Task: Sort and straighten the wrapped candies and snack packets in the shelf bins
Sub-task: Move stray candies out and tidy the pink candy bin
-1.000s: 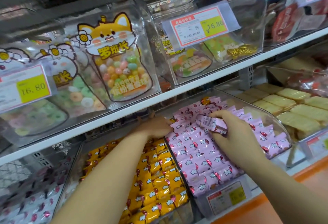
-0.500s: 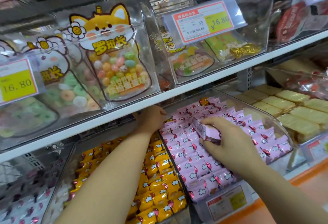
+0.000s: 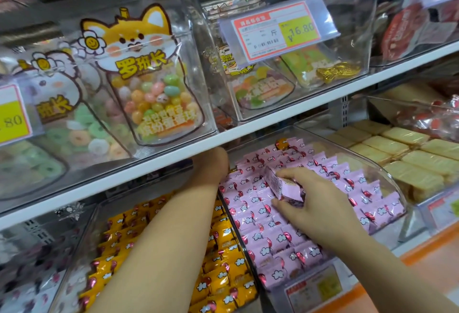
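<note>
Nearest, orange shelf lip (image 3: 422,270) at 5 o'clock; yellow candies (image 3: 223,275) at 6. Mid-frame, R hand (image 3: 320,208) pinches one pink packet (image 3: 283,186) over pink bin (image 3: 380,166). L hand (image 3: 213,163) reaches under white shelf (image 3: 149,171), fingers hidden, can't tell. Price tag (image 3: 278,32) at 1.

**Two bare arms, two bare hands**

On my feed both arms run bare and sleeveless from the bottom edge to the wrists. The left forearm (image 3: 169,238) looks broad and smooth, and the right forearm (image 3: 387,270) looks narrower. Of the left hand (image 3: 213,161) I see only the wrist end, and its fingers are hidden from me. The right hand (image 3: 315,203) is bare as well, and its nails are too blurred to judge.
</note>
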